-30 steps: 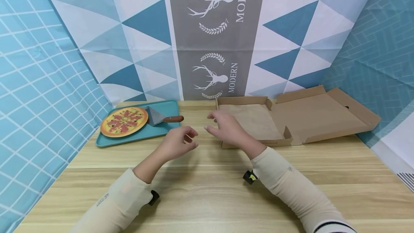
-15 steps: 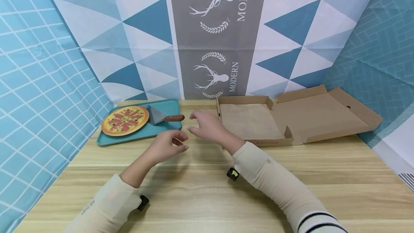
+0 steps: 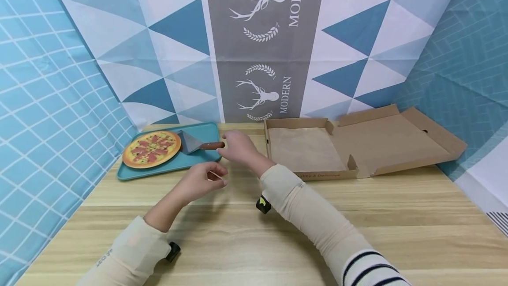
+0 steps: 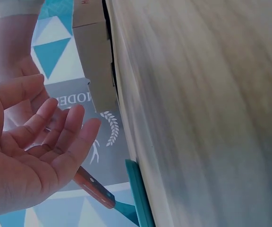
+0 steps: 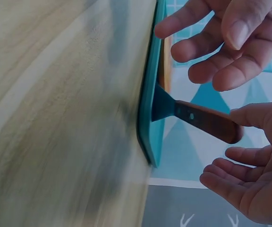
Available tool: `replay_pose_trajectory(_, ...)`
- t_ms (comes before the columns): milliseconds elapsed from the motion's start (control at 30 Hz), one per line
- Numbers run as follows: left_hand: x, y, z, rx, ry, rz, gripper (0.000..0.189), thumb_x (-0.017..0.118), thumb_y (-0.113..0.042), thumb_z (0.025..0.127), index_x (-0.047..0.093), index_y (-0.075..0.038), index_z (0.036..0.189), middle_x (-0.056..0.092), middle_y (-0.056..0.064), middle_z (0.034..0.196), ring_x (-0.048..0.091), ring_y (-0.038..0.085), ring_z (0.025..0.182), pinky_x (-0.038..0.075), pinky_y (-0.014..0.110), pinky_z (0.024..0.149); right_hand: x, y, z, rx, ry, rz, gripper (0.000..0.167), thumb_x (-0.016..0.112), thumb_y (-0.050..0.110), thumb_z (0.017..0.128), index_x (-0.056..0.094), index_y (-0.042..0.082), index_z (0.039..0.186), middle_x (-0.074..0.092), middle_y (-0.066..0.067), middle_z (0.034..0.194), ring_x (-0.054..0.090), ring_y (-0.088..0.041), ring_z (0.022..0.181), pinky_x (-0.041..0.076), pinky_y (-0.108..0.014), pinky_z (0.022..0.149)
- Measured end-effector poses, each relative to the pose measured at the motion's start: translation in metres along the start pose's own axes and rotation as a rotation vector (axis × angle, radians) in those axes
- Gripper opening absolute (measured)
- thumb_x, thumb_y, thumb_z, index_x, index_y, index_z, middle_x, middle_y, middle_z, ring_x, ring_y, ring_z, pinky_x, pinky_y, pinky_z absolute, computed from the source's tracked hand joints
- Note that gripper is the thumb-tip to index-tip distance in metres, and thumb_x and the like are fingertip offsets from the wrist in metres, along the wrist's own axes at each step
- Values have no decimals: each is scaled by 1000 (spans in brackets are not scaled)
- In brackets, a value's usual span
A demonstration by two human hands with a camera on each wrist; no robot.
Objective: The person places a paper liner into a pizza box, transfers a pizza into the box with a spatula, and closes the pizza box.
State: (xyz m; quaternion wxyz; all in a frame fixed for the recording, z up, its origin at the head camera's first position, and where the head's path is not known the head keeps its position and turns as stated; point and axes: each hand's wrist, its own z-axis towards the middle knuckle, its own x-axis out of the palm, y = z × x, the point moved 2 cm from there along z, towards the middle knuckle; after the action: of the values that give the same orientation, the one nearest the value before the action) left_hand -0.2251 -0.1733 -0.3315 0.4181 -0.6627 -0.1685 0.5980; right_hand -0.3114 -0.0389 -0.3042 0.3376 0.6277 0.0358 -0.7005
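Right hand (image 3: 238, 146) loose at wooden-handled metal spatula (image 3: 190, 143), contact unclear; left hand (image 3: 201, 182) relaxed, empty, near teal rectangular tray (image 3: 205, 132). Handle (image 3: 210, 146) overhangs tray's right rim, likely for grip clearance. Round yellow-red pizza (image 3: 151, 149) on tray's left; open brown cardboard box (image 3: 329, 175) right of tray.

Staged tabletop set — creased printed backdrop (image 3: 258, 54), tile-patterned side sheet (image 3: 59, 96), wood-grain table (image 3: 222, 246)

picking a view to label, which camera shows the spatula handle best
Right wrist: the spatula handle appears large there, nearly whole. Head shows it small, its end at the right hand; in left wrist, the left hand covers part of it.
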Motion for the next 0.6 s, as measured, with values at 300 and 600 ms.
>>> replay_pose_trajectory(300,1,2,2,0,5,1,27,72,-14,89,66,3,109,66,17,109,66,26,96,56,37,77,6,15,17,8,34,-174,23,62,22,93,54,12,73,51,1,69,47,-15,62,40,-27,52)
replay_pose_trajectory(600,0,5,1,18,-5,-11,25,71,-12,89,66,3,107,65,18,108,66,26,95,56,37,76,18,25,32,56,80,-273,17,57,13,93,64,17,77,58,5,76,51,-11,64,46,-28,49)
